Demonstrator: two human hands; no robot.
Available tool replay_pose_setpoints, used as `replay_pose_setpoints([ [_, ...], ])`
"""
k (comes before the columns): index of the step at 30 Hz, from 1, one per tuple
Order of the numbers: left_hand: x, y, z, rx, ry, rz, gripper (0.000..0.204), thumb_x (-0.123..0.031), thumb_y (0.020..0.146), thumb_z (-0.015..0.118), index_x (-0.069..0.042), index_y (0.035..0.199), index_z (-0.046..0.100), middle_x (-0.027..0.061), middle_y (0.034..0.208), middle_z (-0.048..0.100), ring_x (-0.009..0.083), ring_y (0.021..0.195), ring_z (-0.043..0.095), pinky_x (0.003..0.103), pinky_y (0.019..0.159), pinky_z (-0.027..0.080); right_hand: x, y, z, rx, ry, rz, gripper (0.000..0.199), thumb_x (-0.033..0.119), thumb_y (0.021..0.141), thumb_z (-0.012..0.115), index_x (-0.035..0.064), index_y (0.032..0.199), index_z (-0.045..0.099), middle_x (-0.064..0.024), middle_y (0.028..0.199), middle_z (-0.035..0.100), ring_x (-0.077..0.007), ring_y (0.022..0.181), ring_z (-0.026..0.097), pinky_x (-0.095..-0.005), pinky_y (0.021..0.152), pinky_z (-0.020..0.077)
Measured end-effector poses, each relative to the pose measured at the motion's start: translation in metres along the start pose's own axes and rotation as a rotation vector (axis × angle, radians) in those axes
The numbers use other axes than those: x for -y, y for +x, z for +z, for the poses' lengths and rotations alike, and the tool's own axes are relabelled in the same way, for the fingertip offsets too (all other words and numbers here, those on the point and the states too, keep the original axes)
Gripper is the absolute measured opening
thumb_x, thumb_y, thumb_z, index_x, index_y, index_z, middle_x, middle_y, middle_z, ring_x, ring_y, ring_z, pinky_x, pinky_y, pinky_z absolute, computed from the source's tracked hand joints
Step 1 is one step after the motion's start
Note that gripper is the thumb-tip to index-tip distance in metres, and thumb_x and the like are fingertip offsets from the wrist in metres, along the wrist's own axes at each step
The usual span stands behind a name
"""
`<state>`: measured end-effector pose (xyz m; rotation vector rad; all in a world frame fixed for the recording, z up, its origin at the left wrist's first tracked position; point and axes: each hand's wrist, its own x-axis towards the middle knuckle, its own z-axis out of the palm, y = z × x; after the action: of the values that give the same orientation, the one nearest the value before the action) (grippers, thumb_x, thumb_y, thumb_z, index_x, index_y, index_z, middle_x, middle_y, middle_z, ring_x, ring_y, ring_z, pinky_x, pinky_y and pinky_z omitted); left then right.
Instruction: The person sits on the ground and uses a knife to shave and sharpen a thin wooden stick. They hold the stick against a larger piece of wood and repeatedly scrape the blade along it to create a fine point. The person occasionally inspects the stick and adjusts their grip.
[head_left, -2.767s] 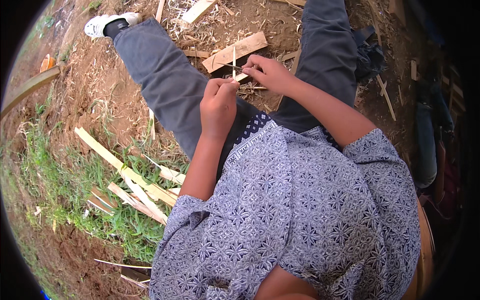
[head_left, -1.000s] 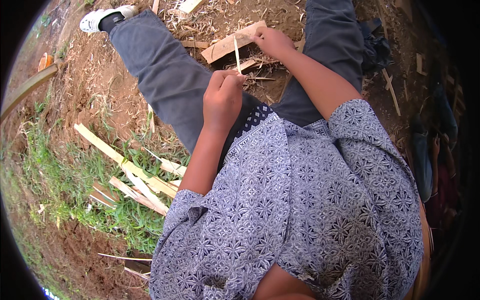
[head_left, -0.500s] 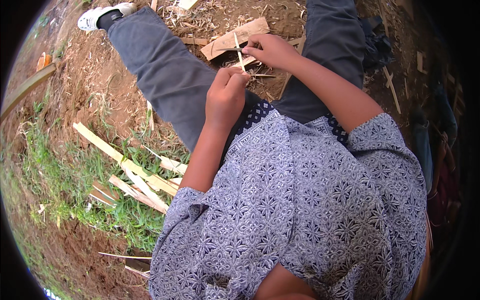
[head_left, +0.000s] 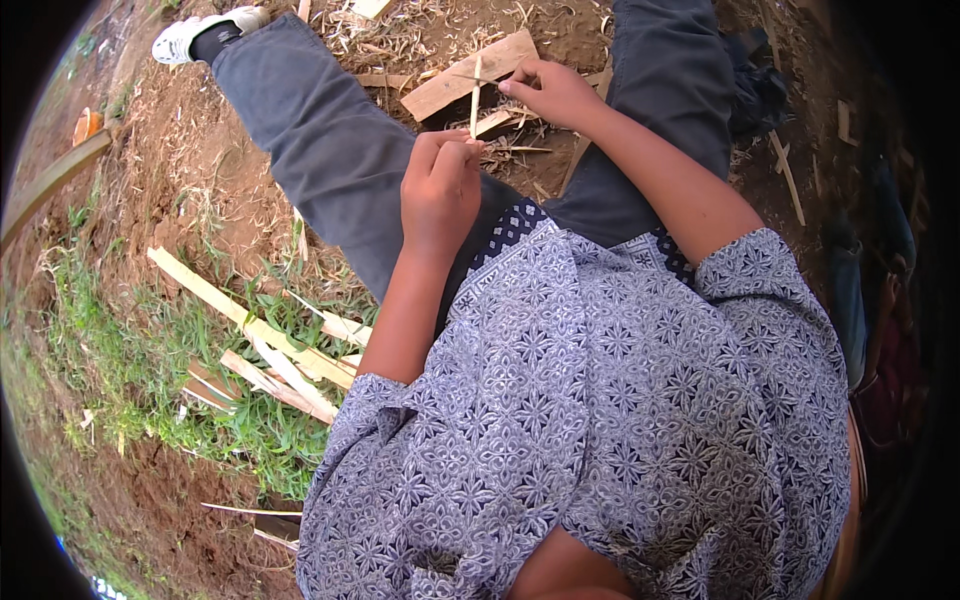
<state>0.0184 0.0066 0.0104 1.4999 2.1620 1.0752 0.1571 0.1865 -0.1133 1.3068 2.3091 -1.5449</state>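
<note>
Between my spread legs, my left hand is closed round the near end of a thin pale wooden strip, which points away from me. My right hand, to the right and a little farther off, pinches a small knife. Its thin dark blade lies crosswise over the strip, close to the far end. Just beyond and beneath both is a flat wooden board on the ground. My fingers cover the knife's handle and the strip's near end.
Shavings and offcuts litter the brown soil around the board. Longer split strips lie on grass at the left. A pole juts in from the left rim. Dark plastic lies beside my right leg. Another person's clothing shows dimly at the right edge.
The knife has shifted away from me along the strip, toward its far end. My left hand has moved slightly left and away, and the strip now points more straight ahead.
</note>
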Motion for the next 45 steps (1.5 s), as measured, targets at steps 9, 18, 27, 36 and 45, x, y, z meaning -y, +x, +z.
replay_pose_setpoints([
  [9,0.001,0.000,0.000,0.002,-0.006,0.028,0.014,0.004,0.090,0.076,-0.002,0.092,0.063,0.0137,0.097,0.071,0.0306,0.089,0.072,0.039,0.075,0.059,0.031,0.007,-0.009,0.084,-0.217,0.039,0.036,0.048,0.098,0.070,0.0127,0.104,0.075,-0.0087,0.086,0.074,-0.0234,0.081,0.071,-0.0415,0.073,0.0550],
  [18,0.001,-0.004,0.002,0.018,0.004,-0.008,0.014,0.004,0.090,0.075,-0.001,0.092,0.063,0.0147,0.097,0.070,0.0317,0.089,0.071,0.040,0.076,0.058,0.043,0.026,-0.013,0.130,-0.340,0.093,0.035,0.053,0.099,0.066,0.0203,0.109,0.075,-0.0065,0.096,0.077,-0.0272,0.095,0.075,-0.0474,0.083,0.0573],
  [27,0.008,0.000,-0.001,-0.081,0.044,0.058,0.018,0.008,0.088,0.074,-0.002,0.098,0.062,0.0153,0.099,0.070,0.0314,0.091,0.071,0.040,0.079,0.058,0.056,0.026,0.007,0.129,-0.269,0.117,0.038,0.054,0.099,0.065,0.0199,0.113,0.073,-0.0036,0.103,0.077,-0.0246,0.097,0.075,-0.0453,0.084,0.0570],
  [36,0.009,0.001,0.001,-0.138,-0.002,0.082,0.018,0.008,0.091,0.072,-0.003,0.101,0.062,0.0135,0.102,0.070,0.0297,0.093,0.071,0.039,0.080,0.058,0.018,0.011,0.013,0.167,-0.086,0.064,0.040,0.051,0.096,0.069,0.0126,0.106,0.076,-0.0101,0.092,0.077,-0.0277,0.088,0.074,-0.0432,0.079,0.0561],
  [45,0.005,-0.002,0.001,-0.059,-0.051,0.090,0.015,0.002,0.094,0.075,-0.004,0.100,0.063,0.0123,0.101,0.070,0.0279,0.098,0.077,0.036,0.078,0.062,0.020,-0.002,0.018,0.156,0.013,0.061,0.040,0.051,0.096,0.070,0.0120,0.103,0.074,-0.0139,0.087,0.074,-0.0289,0.085,0.073,-0.0445,0.077,0.0549],
])
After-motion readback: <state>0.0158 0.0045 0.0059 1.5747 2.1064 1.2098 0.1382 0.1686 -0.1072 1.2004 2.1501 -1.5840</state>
